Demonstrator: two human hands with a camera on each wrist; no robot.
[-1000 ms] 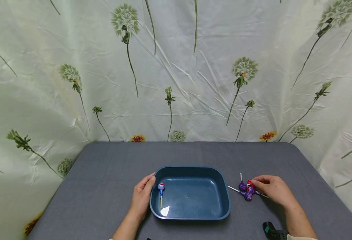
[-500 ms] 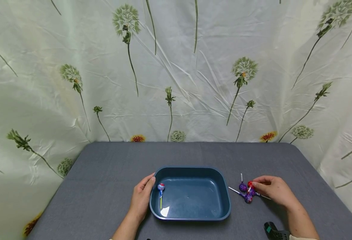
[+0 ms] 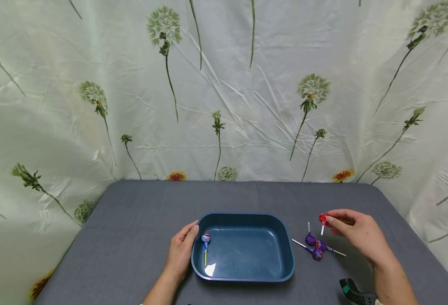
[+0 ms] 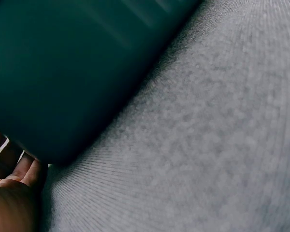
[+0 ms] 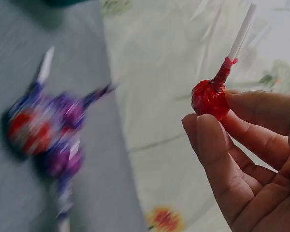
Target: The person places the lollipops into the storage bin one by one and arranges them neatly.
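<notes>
A black wrist strap (image 3: 357,296), 1 green mark (image 3: 346,289); cream sleeve (image 3: 378,302).

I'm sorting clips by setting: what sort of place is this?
Probably a staged tabletop recording spot: a flower-printed sheet backs and flanks a grey table, with a blue tray and purple lollipops on it.

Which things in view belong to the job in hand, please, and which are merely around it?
Seemingly the job's:
red lollipop, pinched by the right hand
blue tray, held by the left hand
lollipop inside the tray
three loose lollipops

Merely around:
grey tabletop
flowered curtain
black device, lower right
</notes>
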